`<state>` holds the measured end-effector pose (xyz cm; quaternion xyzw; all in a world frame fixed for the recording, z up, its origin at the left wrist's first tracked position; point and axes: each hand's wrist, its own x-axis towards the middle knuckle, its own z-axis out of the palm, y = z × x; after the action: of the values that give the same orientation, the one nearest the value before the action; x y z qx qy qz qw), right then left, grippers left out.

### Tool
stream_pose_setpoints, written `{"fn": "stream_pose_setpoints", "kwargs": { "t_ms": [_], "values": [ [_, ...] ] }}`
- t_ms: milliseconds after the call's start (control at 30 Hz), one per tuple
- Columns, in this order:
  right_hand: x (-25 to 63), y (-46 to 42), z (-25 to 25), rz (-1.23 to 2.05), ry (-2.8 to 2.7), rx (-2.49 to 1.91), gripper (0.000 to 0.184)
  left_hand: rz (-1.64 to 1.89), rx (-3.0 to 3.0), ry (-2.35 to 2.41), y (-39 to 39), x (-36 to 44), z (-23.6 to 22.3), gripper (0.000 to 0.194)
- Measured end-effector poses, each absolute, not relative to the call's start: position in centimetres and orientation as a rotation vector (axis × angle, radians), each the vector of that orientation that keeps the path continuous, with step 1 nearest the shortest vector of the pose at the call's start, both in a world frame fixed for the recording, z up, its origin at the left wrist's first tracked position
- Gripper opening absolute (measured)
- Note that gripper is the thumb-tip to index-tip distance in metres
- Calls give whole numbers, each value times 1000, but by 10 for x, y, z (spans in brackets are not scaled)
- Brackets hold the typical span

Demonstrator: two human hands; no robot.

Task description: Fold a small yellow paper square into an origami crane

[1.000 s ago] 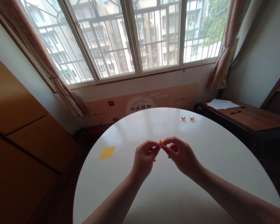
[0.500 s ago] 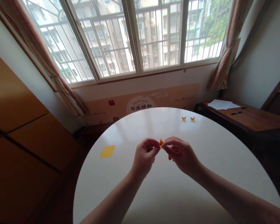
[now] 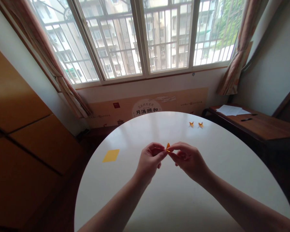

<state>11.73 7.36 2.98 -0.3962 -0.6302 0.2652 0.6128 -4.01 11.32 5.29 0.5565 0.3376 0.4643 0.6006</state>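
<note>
A small folded piece of orange-yellow paper point(image 3: 168, 146) is pinched between my two hands above the white table point(image 3: 145, 199). My left hand point(image 3: 151, 158) grips its left side between thumb and fingertips. From the other side, my right hand point(image 3: 187, 158) pinches it the same way, the fingertips of both hands nearly meeting. A pointed tip of the paper sticks up above the fingers; its lower part is mostly hidden by them. To the left, a flat yellow paper sheet point(image 3: 111, 155) lies on the table.
Two small folded paper birds, one point(image 3: 191, 124) beside the other point(image 3: 200, 125), stand near the table's far right edge. Behind them to the right, a brown wooden bench point(image 3: 265, 125) bears white papers point(image 3: 232, 110) and a black pen point(image 3: 246, 119). A barred window is ahead.
The folded paper has been turned slightly in my fingers, and its tip now points up more narrowly. Both hands stay pinched on it. The view has shifted a little.
</note>
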Motion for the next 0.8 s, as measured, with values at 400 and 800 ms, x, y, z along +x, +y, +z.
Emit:
{"fn": "stream_pose_setpoints", "kwargs": {
  "t_ms": [400, 800],
  "values": [
    [118, 72, 33, 583, -1463, -860, 7, 968, 1053, 767, 113, -41, 55, 37],
    [120, 72, 33, 523, -1489, -884, 13, 908, 1126, 760, 113, -45, 58, 36]
  ]
}}
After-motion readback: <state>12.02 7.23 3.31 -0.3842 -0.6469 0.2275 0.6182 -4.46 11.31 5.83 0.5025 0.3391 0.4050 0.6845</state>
